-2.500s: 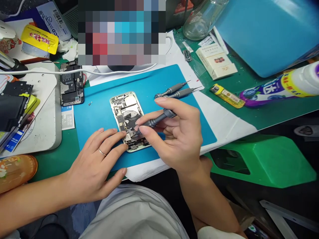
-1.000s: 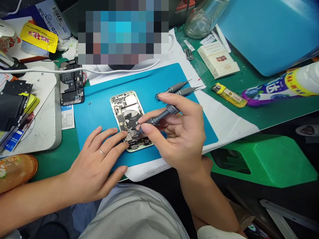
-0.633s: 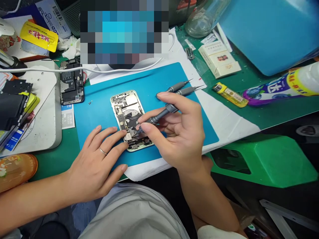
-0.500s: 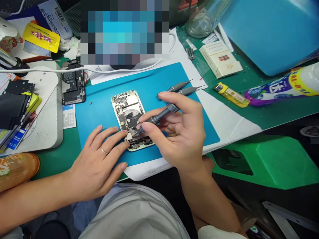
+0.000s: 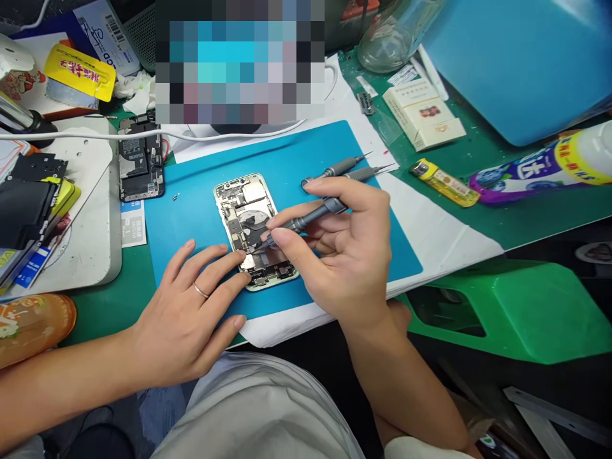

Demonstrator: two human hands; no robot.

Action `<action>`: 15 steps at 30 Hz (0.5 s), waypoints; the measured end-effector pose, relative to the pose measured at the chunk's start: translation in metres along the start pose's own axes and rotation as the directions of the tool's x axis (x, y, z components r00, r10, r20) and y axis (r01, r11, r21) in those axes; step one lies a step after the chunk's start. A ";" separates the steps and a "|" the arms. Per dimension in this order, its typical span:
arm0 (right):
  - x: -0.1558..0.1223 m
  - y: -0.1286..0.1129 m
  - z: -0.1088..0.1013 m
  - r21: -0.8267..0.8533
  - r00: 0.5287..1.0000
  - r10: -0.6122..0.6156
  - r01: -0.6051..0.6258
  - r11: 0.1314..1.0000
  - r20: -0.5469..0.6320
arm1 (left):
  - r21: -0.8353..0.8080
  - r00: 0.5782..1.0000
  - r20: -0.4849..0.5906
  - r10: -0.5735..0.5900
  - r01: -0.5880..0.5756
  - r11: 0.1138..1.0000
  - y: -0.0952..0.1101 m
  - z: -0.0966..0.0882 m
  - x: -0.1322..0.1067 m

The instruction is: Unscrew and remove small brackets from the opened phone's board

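Note:
An opened smartphone [image 5: 255, 207] lies on the blue mat [image 5: 191, 191], its circuit boards and inner parts bare. My left hand [image 5: 196, 306] rests flat with fingers spread, and its fingertips touch the phone's lower left edge. Between thumb and fingers of my right hand [image 5: 351, 255] is a grey precision screwdriver [image 5: 306, 220], tilted with its tip down at the lower left inside of the phone. Two more grey screwdrivers, a nearer one [image 5: 361, 174] and a farther one [image 5: 339, 167], lie on the mat just beyond my right hand.
Tiny screws [image 5: 176, 197] lie left of the phone. Another opened phone [image 5: 139, 159] leans by a white box [image 5: 95, 255] stacked with parts. A white cable [image 5: 229, 136] crosses behind. Rightward are a cigarette pack [image 5: 421, 115], a yellow lighter [image 5: 444, 182] and a purple bottle [image 5: 526, 169].
The screwdriver's tip has shifted slightly up and left within the phone, with my right hand turning a little. My left hand stays nearly still.

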State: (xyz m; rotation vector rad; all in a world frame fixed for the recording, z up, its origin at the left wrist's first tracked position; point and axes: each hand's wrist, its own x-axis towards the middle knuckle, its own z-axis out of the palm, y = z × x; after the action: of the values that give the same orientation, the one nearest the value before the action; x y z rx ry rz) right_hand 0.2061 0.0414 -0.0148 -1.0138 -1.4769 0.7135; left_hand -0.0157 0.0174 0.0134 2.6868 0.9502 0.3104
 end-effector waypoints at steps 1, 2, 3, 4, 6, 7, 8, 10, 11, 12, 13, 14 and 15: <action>0.000 0.000 0.000 0.003 1.000 0.003 -0.003 1.000 0.002 | 0.000 1.000 -0.003 0.002 -0.002 1.000 0.000 0.000 0.000; 0.000 0.000 0.000 0.007 1.000 0.007 -0.007 1.000 0.002 | 0.000 1.000 -0.006 0.004 -0.004 1.000 0.000 0.000 -0.001; 0.000 0.000 0.000 0.009 1.000 0.012 -0.012 1.000 0.002 | 0.001 1.000 -0.009 0.005 -0.005 1.000 0.001 0.000 -0.001; 0.000 -0.001 0.000 0.009 1.000 0.016 -0.016 1.000 0.001 | 0.001 1.000 -0.009 0.005 -0.005 1.000 0.001 0.000 -0.001; -0.001 -0.001 0.000 0.004 1.000 0.012 -0.012 1.000 0.006 | -0.002 1.000 -0.009 0.003 -0.003 1.000 0.001 0.000 -0.002; 0.000 0.000 0.000 0.002 1.000 0.006 -0.006 1.000 0.010 | -0.002 1.000 -0.006 0.003 -0.003 1.000 0.001 0.000 -0.002; 0.000 0.000 0.000 0.000 1.000 0.002 -0.002 1.000 0.012 | -0.003 1.000 -0.004 0.003 -0.003 1.000 0.001 0.000 -0.001; 0.000 0.000 0.000 -0.006 1.000 0.005 -0.005 1.000 0.010 | -0.004 1.000 0.001 0.002 -0.002 1.000 0.001 0.000 -0.001; -0.001 0.000 0.000 -0.010 1.000 0.009 -0.009 1.000 0.005 | -0.004 1.000 0.002 0.000 0.000 1.000 0.001 0.000 -0.001; -0.001 0.000 0.000 -0.014 1.000 0.013 -0.013 1.000 0.001 | -0.004 1.000 0.003 -0.001 0.001 1.000 0.001 0.000 -0.001; -0.001 0.000 0.000 -0.016 1.000 0.014 -0.014 1.000 0.001 | -0.003 1.000 0.002 -0.002 0.002 1.000 0.001 0.000 -0.001; -0.001 0.000 0.000 -0.019 1.000 0.014 -0.014 1.000 0.006 | -0.002 1.000 0.000 -0.003 0.003 1.000 0.001 0.000 -0.001; -0.001 0.001 0.000 -0.020 1.000 0.012 -0.012 1.000 0.012 | 0.001 1.000 -0.002 -0.003 0.003 1.000 0.001 0.000 -0.001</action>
State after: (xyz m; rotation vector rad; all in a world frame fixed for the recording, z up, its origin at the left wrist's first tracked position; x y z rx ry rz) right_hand 0.2064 0.0409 -0.0156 -1.0359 -1.4917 0.7159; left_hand -0.0164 0.0160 0.0138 2.6860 0.9544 0.3119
